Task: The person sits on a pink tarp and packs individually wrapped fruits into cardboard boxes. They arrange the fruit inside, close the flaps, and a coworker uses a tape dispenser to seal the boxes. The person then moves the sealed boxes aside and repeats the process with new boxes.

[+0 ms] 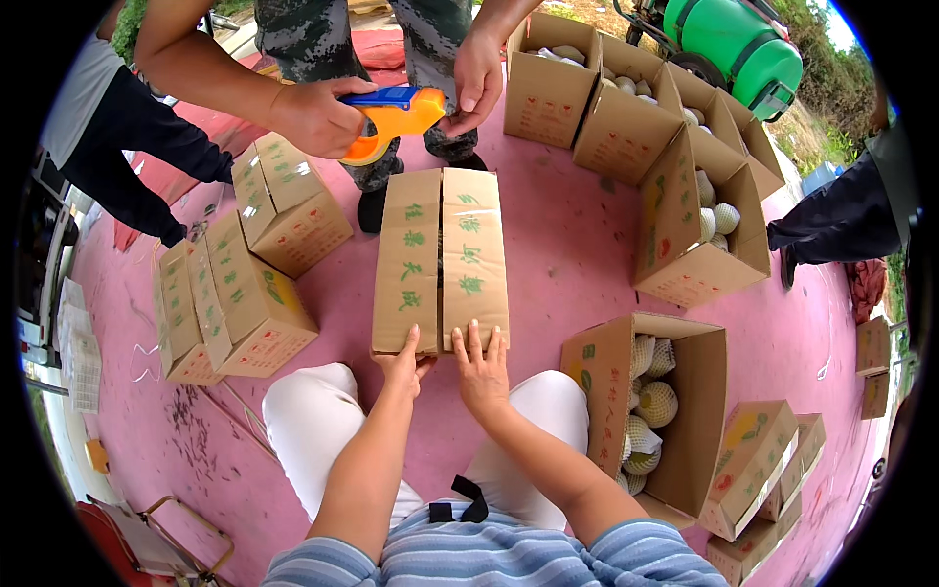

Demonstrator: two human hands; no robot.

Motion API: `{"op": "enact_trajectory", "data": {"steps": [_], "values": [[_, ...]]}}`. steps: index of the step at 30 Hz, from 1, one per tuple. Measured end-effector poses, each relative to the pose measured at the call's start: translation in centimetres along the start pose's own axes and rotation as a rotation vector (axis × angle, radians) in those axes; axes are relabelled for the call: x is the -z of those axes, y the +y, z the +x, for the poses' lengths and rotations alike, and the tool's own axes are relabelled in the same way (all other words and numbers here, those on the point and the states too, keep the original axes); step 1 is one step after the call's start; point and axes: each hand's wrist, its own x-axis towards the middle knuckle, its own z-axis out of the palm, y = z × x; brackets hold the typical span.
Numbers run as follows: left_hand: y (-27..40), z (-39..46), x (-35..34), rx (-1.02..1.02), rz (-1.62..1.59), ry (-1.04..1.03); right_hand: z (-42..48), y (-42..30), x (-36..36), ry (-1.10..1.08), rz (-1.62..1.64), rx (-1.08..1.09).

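A cardboard carton (473, 242) with green printed characters stands before me, its two top flaps folded down and a narrow gap between them. My left hand (403, 367) rests at the near end of the left flap, fingers on its edge. Flat on the near part of the right flap lies my right hand (482, 367), fingers spread. Beyond the carton another person holds an orange and blue tape dispenser (396, 117) above its far end; that person's other hand (477, 81) is beside the dispenser. Neither of my hands is closed around anything.
Right of my knee stands an open carton (678, 411) of round fruit in foam nets. More open cartons (546, 103) curve across the back right. Closed, taped cartons (268, 315) stand at the left. A folding chair (183, 536) is at lower left. Other people stand at both sides.
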Motion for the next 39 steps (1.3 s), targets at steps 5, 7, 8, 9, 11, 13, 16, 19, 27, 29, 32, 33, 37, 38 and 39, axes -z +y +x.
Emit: {"op": "enact_trajectory", "data": {"steps": [5,7,8,9,11,13,16,19,27,29,32,33,37,38,39], "values": [[0.4,-1.2,-0.9,0.005,0.111,0.062,0.0,-0.4,-0.5,-0.021,-0.153,0.042],[0.6,-1.0,-0.9,0.023,0.136,0.048,0.2,-0.6,0.0,-0.077,-0.175,0.041],[0.4,-0.6,-0.7,0.031,0.147,0.019,0.2,-0.8,0.3,-0.105,-0.186,0.039],[0.3,-0.2,-0.4,0.040,0.161,-0.010,0.2,-0.9,0.5,-0.108,-0.196,0.040],[0.1,0.5,0.7,0.072,0.191,-0.079,0.0,-1.2,0.8,-0.113,-0.217,0.041],[-0.1,1.1,0.9,0.074,0.199,-0.139,-0.5,-1.4,0.7,-0.134,-0.221,0.052],[-0.7,1.2,1.2,0.048,0.187,-0.136,-0.4,-1.5,1.2,-0.156,-0.250,0.063],[-1.1,1.2,1.0,0.028,0.175,-0.087,-0.5,-1.6,1.0,-0.132,-0.261,0.060],[-0.8,1.2,1.0,0.052,0.173,-0.135,-0.5,-1.5,0.8,-0.115,-0.293,0.063],[-1.4,1.9,1.8,0.046,0.167,-0.118,-0.5,-1.7,1.3,-0.144,-0.306,0.081],[-1.6,1.8,1.9,0.031,0.178,-0.152,-0.5,-1.8,1.6,-0.190,-0.323,0.075],[-1.2,1.7,1.8,0.019,0.185,-0.171,-0.3,-1.9,1.6,-0.191,-0.325,0.073],[-0.6,0.3,0.7,0.011,0.189,-0.070,-0.6,-1.9,2.2,-0.196,-0.330,0.068],[-0.2,0.2,0.5,0.008,0.192,-0.073,-0.2,-1.9,2.5,-0.198,-0.329,0.066],[-0.6,0.0,0.9,0.021,0.201,-0.070,-0.4,-2.0,2.4,-0.188,-0.322,0.063]]}}
